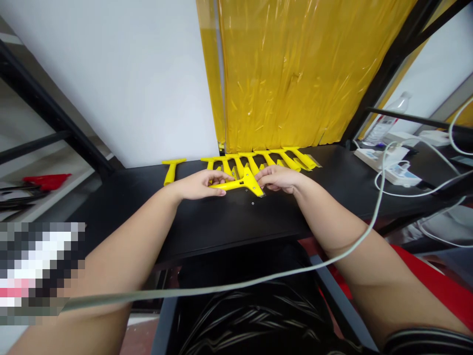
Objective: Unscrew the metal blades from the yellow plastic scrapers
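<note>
A yellow scraper with a wide head is held just above the black tabletop. My left hand is closed around its handle, which points left. At the head's right edge, where a metal blade shows, my right hand has its fingertips pinched together against the scraper; what lies under them is partly hidden. Behind both hands several more yellow scrapers lie in a row, some showing metal blades. One single scraper lies apart at the left. A tiny screw-like piece rests in front of the held scraper.
A white panel and a yellow plastic-covered sheet rise behind the black table. To the right are a power strip, cables and a plastic bottle. A pale cable crosses in front of my arms.
</note>
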Demonstrator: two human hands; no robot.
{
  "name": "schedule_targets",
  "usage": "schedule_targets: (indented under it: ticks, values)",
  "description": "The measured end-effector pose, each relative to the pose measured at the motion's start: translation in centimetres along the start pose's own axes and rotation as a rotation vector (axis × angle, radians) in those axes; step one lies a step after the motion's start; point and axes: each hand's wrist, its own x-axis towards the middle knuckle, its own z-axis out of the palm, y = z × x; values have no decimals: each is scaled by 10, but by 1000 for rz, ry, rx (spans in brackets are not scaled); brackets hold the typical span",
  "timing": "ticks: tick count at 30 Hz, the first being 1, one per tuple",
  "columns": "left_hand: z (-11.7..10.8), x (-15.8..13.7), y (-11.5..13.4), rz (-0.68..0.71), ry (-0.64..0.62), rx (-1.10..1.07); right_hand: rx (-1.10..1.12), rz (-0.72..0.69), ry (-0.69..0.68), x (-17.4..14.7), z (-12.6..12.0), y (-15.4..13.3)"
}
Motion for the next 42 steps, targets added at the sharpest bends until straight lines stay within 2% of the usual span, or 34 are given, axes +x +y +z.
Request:
schedule_targets:
  ticks: [9,16,21,26,31,42]
  values:
    - [5,-1,-4,-138,-107,-173,-87,-25,4,2,-1,4]
    - [7,0,-6,-55,-26,-149,-118,-11,-21,-1,0,1]
    - [3,-2,-8,-119,-37,-150,-174,4,5,-3,-1,-1]
    - [-12,-9,-10,-185,7,-205,-297,67,124,-4,5,-3]
    - [-21,-13,-7,-206,84,-222,-340,146,57,-5,15,-4]
    - [-18,-11,-13,-201,67,-211,-378,155,25,-4,17,1]
